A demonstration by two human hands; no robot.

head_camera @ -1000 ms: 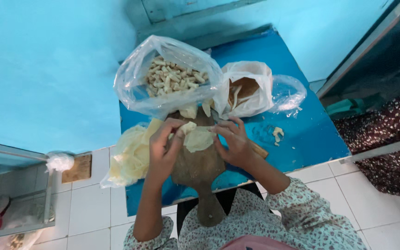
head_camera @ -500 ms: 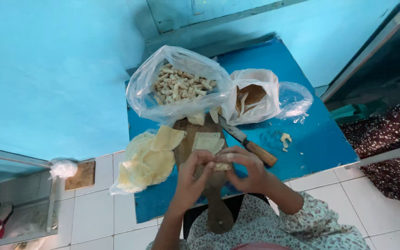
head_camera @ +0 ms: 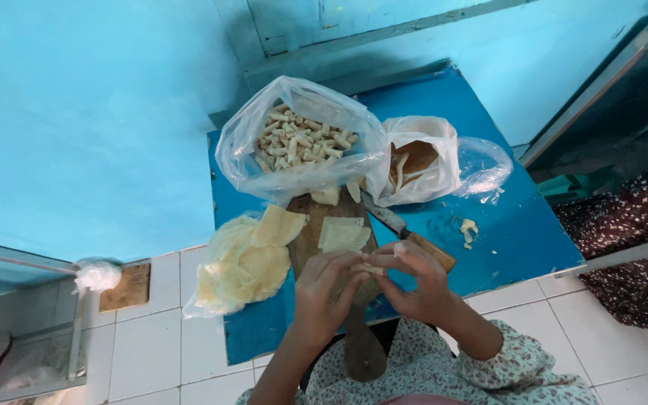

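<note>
Both hands meet above the near end of a brown wooden board (head_camera: 316, 225). My left hand (head_camera: 322, 296) and my right hand (head_camera: 414, 281) pinch one small pale roll of dough wrapper (head_camera: 373, 268) between their fingertips. A square pale wrapper sheet (head_camera: 343, 234) lies flat on the board just beyond the hands. A knife (head_camera: 406, 232) with a wooden handle lies to the right of the board, its handle passing under my right hand.
A small blue table (head_camera: 519, 225) stands on white tiles. On it are a clear bag of several finished rolls (head_camera: 298, 142), a white bag with brown contents (head_camera: 418, 161), an empty clear bag (head_camera: 485, 165), a stack of yellow wrappers (head_camera: 245, 259) and dough scraps (head_camera: 468, 229).
The hands lifted a wrapper off the board and drew back toward me. The flat piece is now folded into a small roll held between the fingertips.
</note>
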